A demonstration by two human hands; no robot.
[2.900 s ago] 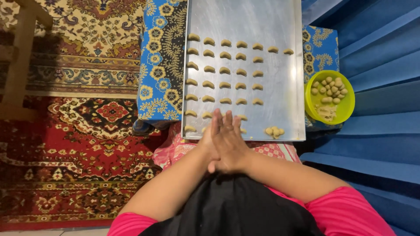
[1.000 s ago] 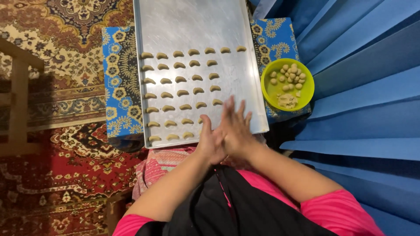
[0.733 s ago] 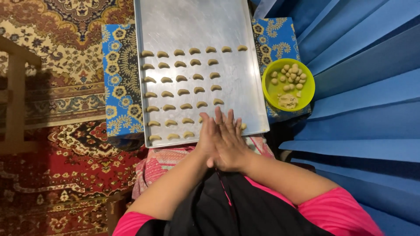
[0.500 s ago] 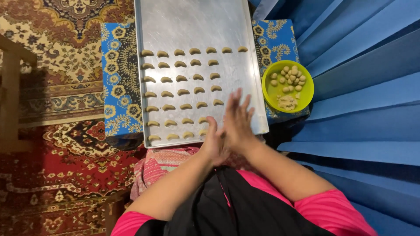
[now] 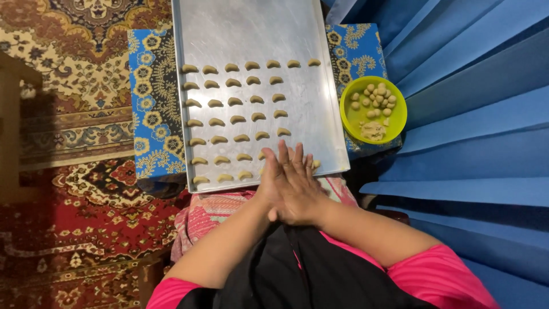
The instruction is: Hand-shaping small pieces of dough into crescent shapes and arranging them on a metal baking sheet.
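The person's left hand (image 5: 273, 184) and right hand (image 5: 300, 189) are pressed flat together, palm against palm, fingers straight and pointing toward twelve o'clock, right hand uppermost, just over the near edge of the baking tray (image 5: 251, 28). Whether a piece of dough lies between the palms cannot be told, since nothing of it shows; neither hand curls around anything. The tray is a large bare metal sheet resting on a low table covered with a blue patterned cloth (image 5: 151, 109), and it carries rows of small pale crescent-shaped dough pieces (image 5: 231, 102) running from ten o'clock of the hands up toward twelve. A single piece (image 5: 315, 164) peeks out at one o'clock, just beside the fingertips. At two o'clock, well apart from the hands, a yellow-green bowl (image 5: 397, 117) holds small dough balls (image 5: 374, 97) and a crumbly lump of the same dough. A patterned red carpet (image 5: 68, 189) covers the floor at nine o'clock, and blue fabric (image 5: 474, 114) falls in folds at three o'clock. The dough looks soft, light and easily dented, so a shaped crescent would probably deform or break if pinched hard; it seems best lifted by its thicker middle with light fingertips, or let to slide off an open palm. The balls look firmer and could likely be picked up between thumb and two fingers.
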